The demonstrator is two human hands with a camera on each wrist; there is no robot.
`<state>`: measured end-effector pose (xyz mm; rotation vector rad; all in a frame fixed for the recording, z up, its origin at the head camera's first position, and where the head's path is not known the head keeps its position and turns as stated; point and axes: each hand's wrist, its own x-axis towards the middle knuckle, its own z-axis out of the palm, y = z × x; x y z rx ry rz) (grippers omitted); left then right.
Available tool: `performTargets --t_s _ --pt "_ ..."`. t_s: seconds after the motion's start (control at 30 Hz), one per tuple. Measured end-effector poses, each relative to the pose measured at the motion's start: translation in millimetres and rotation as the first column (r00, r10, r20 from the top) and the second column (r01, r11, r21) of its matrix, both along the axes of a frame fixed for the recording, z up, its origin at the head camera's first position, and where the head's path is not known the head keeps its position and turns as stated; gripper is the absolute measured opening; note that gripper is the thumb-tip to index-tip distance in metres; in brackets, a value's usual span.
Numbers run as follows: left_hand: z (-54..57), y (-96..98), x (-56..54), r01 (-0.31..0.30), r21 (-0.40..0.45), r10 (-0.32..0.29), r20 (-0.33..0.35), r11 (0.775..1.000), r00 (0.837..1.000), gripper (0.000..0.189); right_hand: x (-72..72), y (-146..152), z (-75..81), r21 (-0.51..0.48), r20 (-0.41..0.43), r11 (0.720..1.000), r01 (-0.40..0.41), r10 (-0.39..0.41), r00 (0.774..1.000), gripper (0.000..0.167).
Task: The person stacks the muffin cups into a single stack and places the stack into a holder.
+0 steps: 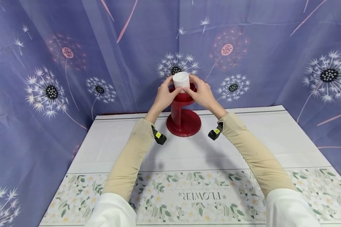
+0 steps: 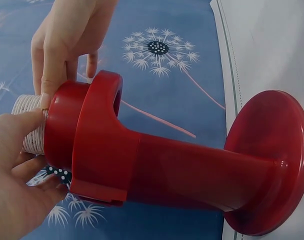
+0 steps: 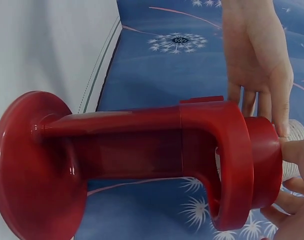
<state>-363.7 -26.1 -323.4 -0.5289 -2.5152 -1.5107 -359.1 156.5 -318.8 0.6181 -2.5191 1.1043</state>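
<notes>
A stack of nested white paper cups [image 1: 181, 78] stands in the top of a red stand [image 1: 184, 123], which has a ring-shaped upper holder and a round base. From the left, my left hand [image 1: 165, 96] holds the stack, its thumb across the front. My right hand [image 1: 203, 92] grips the same stack from the right, thumb near the other thumb. In the left wrist view, the stacked cup rims [image 2: 32, 120] poke out of the red cylindrical collar [image 2: 67, 125]. The lower part of the stack is hidden inside that collar.
The stand rests near the back edge of a table with a white cloth [image 1: 110, 151] that has a floral printed band [image 1: 201, 197]. Close behind hangs a blue dandelion-patterned curtain [image 1: 136, 63], which also runs along both sides.
</notes>
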Motion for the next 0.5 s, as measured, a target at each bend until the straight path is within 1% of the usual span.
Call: performTargets --t_s 0.17,0.33,0.5 --pt "-0.9 -0.2 -0.5 -0.018 -0.039 0.019 0.024 0.999 1.0 0.065 -0.6 -0.8 0.2 -0.011 0.024 1.0 -0.006 0.006 1.0 0.057" --pt "-1.0 1.2 -0.6 -0.022 -0.076 0.023 0.013 0.997 1.0 0.064 0.0 -1.3 0.0 -0.015 0.04 1.0 0.024 -0.024 0.999 0.056" --pt "-1.1 1.7 0.2 -0.044 -0.084 0.045 0.009 0.996 0.999 0.064 0.3 -2.0 0.1 -0.012 0.061 0.999 0.043 -0.042 0.997 0.055"
